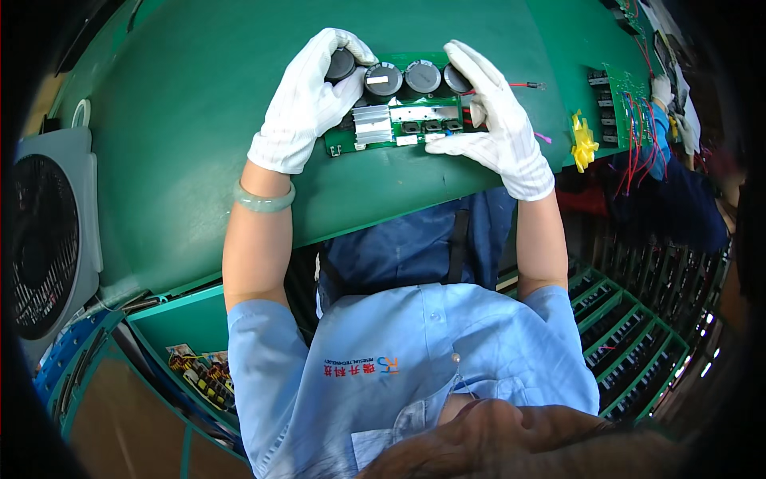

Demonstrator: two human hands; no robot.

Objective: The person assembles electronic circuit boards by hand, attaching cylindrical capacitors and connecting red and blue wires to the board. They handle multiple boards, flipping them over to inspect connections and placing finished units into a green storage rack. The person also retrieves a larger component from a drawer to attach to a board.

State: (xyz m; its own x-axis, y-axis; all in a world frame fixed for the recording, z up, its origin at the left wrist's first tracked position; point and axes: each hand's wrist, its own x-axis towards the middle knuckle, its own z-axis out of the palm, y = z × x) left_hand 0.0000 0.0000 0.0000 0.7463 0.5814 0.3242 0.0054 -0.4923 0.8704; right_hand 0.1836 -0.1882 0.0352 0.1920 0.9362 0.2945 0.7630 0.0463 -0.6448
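A green circuit board [344, 144] lies on the green table in front of me. Along its far side stands a row of several large black cylindrical capacitors [422, 78]. A silver heat sink [373, 125] sits on its near left part, with small black components [432, 126] beside it. My left hand [307, 104], in a white glove, curls its fingers and thumb round the leftmost capacitor [341, 65]. My right hand [501, 128], gloved too, spans the board's right end, its fingers at the rightmost capacitor [456, 79] and its thumb along the near edge. Wires with a red lead [523, 85] stick out behind that hand.
A grey fan [48, 239] stands at the left table edge. On the right are another wired board [626, 104], yellow ties [583, 144] and a co-worker's gloved hand [661, 89]. A green drawer [179, 311] with coils is below left; racks of boards [630, 343] stand lower right.
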